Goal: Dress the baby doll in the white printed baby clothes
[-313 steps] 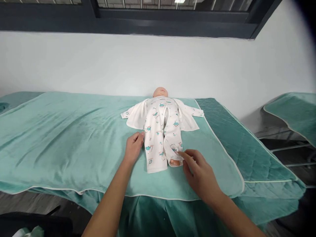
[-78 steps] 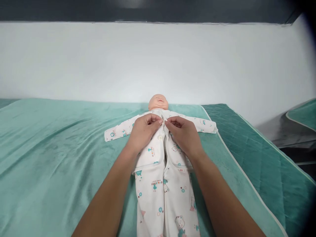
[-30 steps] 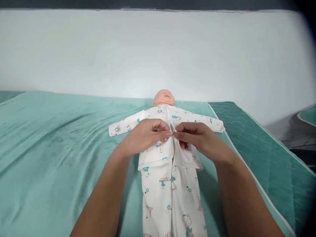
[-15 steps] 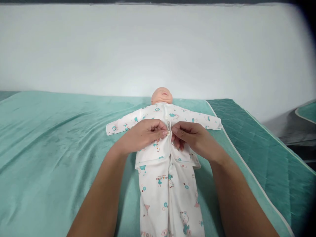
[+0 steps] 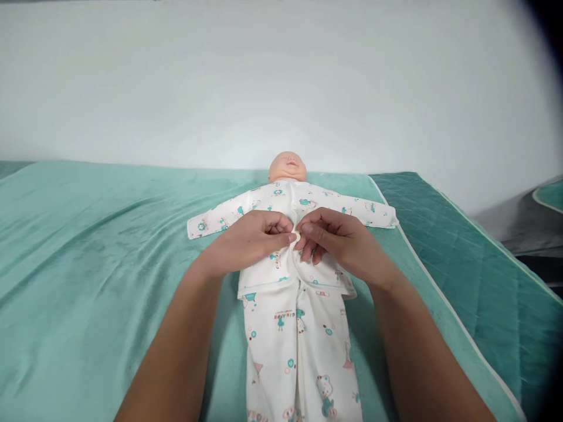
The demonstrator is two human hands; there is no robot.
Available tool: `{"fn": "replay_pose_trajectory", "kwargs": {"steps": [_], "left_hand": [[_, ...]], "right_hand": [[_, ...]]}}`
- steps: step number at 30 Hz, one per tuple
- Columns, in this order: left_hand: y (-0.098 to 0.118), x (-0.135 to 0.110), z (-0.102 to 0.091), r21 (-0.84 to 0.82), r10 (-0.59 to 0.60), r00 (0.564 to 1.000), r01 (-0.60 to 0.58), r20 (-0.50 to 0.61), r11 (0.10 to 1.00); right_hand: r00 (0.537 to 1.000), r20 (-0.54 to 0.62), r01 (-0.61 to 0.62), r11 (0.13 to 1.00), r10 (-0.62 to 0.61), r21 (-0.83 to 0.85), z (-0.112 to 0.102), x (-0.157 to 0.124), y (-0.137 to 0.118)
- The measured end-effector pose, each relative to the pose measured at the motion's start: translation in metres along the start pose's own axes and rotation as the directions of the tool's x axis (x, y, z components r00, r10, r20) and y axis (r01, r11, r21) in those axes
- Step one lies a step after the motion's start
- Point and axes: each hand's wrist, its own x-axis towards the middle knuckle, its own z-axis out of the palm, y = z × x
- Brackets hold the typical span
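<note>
A blanket (image 5: 109, 264) is being overlain, below the fingers (image 5: 281, 241), by a doll (image 5: 287, 167). Its jacket (image 5: 279, 274) is being pinched at the front, right under the fingers of the left hand (image 5: 246, 237) and right hand (image 5: 347, 241). A button (image 5: 297, 236), it seems, is being fastened between them; a firm push through, then a release, is probably being called for next.

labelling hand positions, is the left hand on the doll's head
No, the left hand pinches the front edge of the patterned white shirt, below the doll's head.
</note>
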Motion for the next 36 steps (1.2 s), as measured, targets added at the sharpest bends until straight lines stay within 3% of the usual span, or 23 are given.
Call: {"fn": "replay_pose_trajectory", "kwargs": {"steps": [4, 8, 10, 12, 14, 15, 17, 18, 20, 22, 26, 30, 32, 33, 36], "left_hand": [[0.000, 0.000, -0.004, -0.080, -0.015, 0.999, 0.018, 0.037, 0.997], [0.000, -0.005, -0.008, -0.028, -0.073, 0.996, 0.075, 0.054, 0.997], [-0.004, -0.005, -0.010, -0.008, -0.081, 0.997, 0.081, 0.004, 0.997], [-0.015, 0.000, -0.013, -0.022, -0.057, 0.986, 0.054, -0.157, 0.998], [-0.031, 0.010, -0.015, 0.022, -0.007, 0.903, 0.019, -0.430, 1.000], [-0.041, 0.016, -0.016, 0.095, 0.037, 0.822, 0.022, -0.568, 0.995], [-0.060, 0.028, -0.016, 0.313, 0.164, 0.682, 0.100, -0.713, 0.944], [-0.068, 0.031, -0.016, 0.424, 0.224, 0.663, 0.155, -0.714, 0.893], [-0.083, 0.031, -0.015, 0.582, 0.275, 0.703, 0.239, -0.656, 0.777], [-0.094, 0.019, -0.014, 0.661, 0.263, 0.758, 0.278, -0.597, 0.697], [-0.110, -0.047, -0.017, 0.673, 0.156, 0.785, 0.389, -0.600, 0.629], [-0.128, -0.165, -0.017, 0.574, 0.024, 0.712, 0.545, -0.702, 0.611], [-0.141, -0.239, -0.007, 0.513, 0.043, 0.637, 0.577, -0.770, 0.635], [-0.148, -0.278, 0.002, 0.465, 0.042, 0.579, 0.607, -0.814, 0.644], [-0.176, -0.397, 0.041, 0.257, -0.055, 0.349, 0.779, -0.935, 0.571]], "right_hand": [[0.999, 0.033, -0.026, 0.998, 0.027, -0.049, 0.000, -0.003, -0.005], [0.997, 0.062, -0.033, 0.998, 0.037, -0.061, -0.005, -0.005, -0.004], [0.999, -0.031, 0.038, 0.998, -0.040, -0.055, -0.010, -0.003, 0.000], [0.955, -0.232, 0.171, 0.983, -0.183, -0.071, -0.015, 0.001, 0.007], [0.851, -0.416, 0.276, 0.947, -0.320, -0.164, -0.018, 0.008, 0.016], [0.809, -0.458, 0.290, 0.928, -0.368, -0.233, -0.019, 0.012, 0.020], [0.797, -0.447, 0.256, 0.898, -0.405, -0.358, -0.019, 0.020, 0.030], [0.821, -0.416, 0.228, 0.892, -0.391, -0.390, -0.019, 0.022, 0.035], [0.878, -0.355, 0.173, 0.905, -0.320, -0.388, -0.018, 0.022, 0.045], [0.906, -0.338, 0.126, 0.924, -0.255, -0.360, -0.020, 0.014, 0.056], [0.888, -0.403, 0.002, 0.878, -0.222, -0.479, -0.029, -0.029, 0.077], [0.850, -0.502, -0.213, 0.767, -0.160, -0.605, -0.032, -0.096, 0.088], [0.857, -0.475, -0.218, 0.695, -0.200, -0.685, -0.030, -0.129, 0.094], [0.858, -0.461, -0.216, 0.657, -0.226, -0.723, -0.028, -0.145, 0.099], [0.907, -0.342, -0.154, 0.563, -0.246, -0.812, -0.022, -0.182, 0.123]]}}
